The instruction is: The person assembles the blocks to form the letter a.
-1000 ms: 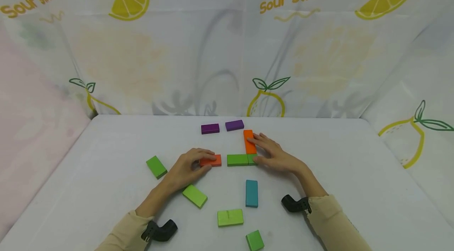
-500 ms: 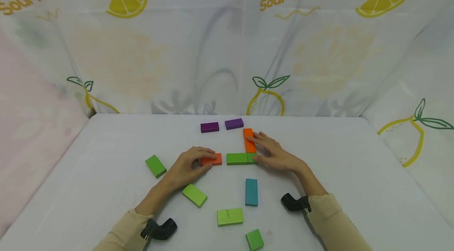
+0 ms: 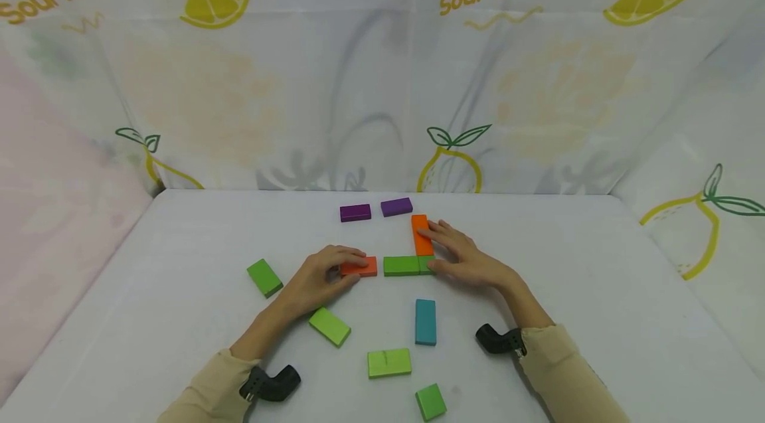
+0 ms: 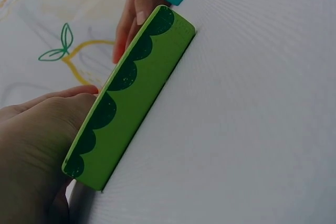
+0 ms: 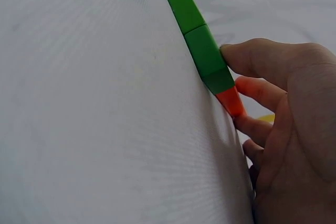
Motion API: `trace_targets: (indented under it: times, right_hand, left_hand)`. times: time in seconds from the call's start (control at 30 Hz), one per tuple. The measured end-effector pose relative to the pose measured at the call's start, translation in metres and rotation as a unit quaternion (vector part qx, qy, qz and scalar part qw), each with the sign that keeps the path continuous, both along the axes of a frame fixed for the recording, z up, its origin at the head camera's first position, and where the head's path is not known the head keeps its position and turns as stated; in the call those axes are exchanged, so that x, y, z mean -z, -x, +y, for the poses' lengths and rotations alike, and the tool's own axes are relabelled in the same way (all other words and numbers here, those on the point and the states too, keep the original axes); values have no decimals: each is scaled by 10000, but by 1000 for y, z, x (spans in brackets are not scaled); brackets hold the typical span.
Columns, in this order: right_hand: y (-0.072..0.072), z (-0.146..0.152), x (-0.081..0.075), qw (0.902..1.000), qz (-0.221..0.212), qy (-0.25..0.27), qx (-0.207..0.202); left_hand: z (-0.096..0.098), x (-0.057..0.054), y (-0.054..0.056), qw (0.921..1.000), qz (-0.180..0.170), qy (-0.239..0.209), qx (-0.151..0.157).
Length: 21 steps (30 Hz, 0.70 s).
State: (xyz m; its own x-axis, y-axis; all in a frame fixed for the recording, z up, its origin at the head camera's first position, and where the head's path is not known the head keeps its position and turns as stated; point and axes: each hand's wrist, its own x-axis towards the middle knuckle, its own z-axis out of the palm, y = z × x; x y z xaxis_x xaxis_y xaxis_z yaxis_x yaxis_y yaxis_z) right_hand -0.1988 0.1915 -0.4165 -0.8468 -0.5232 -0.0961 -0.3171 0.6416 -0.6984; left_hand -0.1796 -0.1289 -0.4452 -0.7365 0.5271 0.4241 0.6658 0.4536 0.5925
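Observation:
In the head view my left hand (image 3: 319,280) pinches a red-orange block (image 3: 369,266), its fingers over the top and its thumb along the near edge. To the right of it, past a narrow gap, lie a green block (image 3: 400,266) and a shorter green block (image 3: 425,265), end to end. An orange block (image 3: 421,237) extends away from the shorter one, forming a corner. My right hand (image 3: 469,260) touches this corner with nearly straight fingers: the thumb is at the short green block's end, and fingertips rest on the orange block. The right wrist view shows the thumb (image 5: 252,59) there.
Two purple blocks (image 3: 355,212) lie toward the back edge of the white table (image 3: 179,263). A teal block (image 3: 425,322), a lime block (image 3: 389,363) and a small green block (image 3: 431,402) lie nearer. Beside my left forearm are another lime block (image 3: 330,327) and a green block (image 3: 265,277).

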Motion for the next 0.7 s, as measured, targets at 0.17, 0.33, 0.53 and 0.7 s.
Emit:
trace_targets:
  times: [0.17,0.33,0.53,0.7]
  right_hand:
    - [-1,0,0,10000,-5,29,8]
    - [0,1,0,10000,-18,28,-6]
    - [1,1,0,10000,-8,56,-16]
    - [1,2,1,10000,-10,78,-12]
  left_hand:
    - [1,0,1,9999,-163,24,9]
    - [1,-2,0,9996,-271,69,11]
    - [2,-3,1,9998,-173,61,48]
    - [4,-3,2,9996,-264,68,62]
